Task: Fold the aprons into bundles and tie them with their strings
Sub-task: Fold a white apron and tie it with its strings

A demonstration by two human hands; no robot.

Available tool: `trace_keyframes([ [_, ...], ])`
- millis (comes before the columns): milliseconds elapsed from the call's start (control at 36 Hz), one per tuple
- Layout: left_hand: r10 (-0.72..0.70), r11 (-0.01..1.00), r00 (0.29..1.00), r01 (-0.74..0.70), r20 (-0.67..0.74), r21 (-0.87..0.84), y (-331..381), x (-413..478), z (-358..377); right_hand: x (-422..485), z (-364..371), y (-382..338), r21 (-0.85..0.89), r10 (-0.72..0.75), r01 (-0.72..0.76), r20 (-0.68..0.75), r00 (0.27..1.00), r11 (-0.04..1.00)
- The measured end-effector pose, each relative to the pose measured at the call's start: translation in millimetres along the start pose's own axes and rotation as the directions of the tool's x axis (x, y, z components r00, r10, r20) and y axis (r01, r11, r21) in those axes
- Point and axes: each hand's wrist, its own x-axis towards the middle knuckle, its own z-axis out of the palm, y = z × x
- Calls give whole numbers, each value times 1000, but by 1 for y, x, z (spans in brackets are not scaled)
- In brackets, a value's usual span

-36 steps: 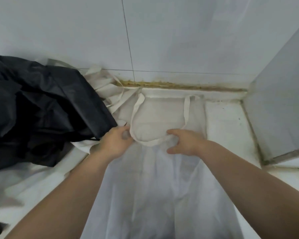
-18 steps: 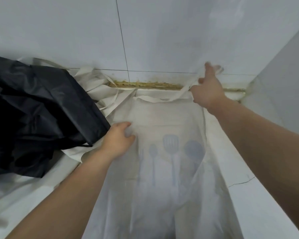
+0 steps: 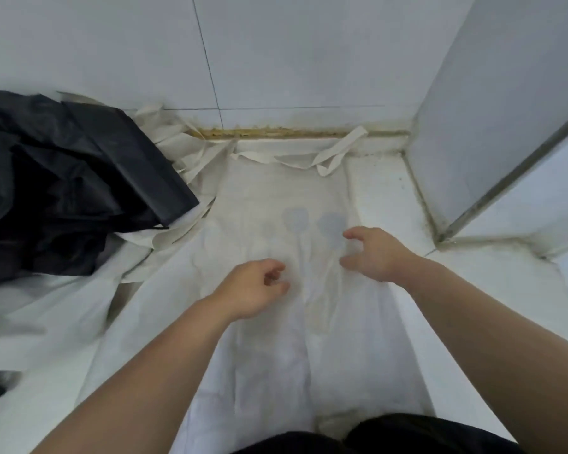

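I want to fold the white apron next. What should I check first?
1. White apron lies flat: ok, only small creases.
2. Neck strap is off the bib, by the wall: ok.
3. Left hand and right hand hold nothing: ok.
4. Black apron is clear of the loose strings: not ok, its corner lies on them.
5. Which of those strings belong to this apron: cannot tell.

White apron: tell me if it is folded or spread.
Spread. The white apron lies flat on the counter, its strap loose by the wall; no bundle yet.
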Motion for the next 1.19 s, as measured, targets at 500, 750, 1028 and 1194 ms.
trace_keyframes([
  [500, -96, 990, 995, 93, 23, 103, 25, -8, 77, -51, 53, 76, 355, 236, -182, -116, 965, 917],
  [750, -13, 986, 996, -1, 84, 167, 25, 0, 73, -45, 58, 79, 344, 240, -161, -201, 950, 925],
  [1028, -30, 965, 999, 20, -33, -263, 29, 15, 47, -38, 54, 75, 334, 362, -276, -232, 903, 901],
  [1194, -61, 972, 997, 47, -55, -231, 16, 12, 43, -59, 61, 48, -37, -1, -7, -209, 978, 999],
])
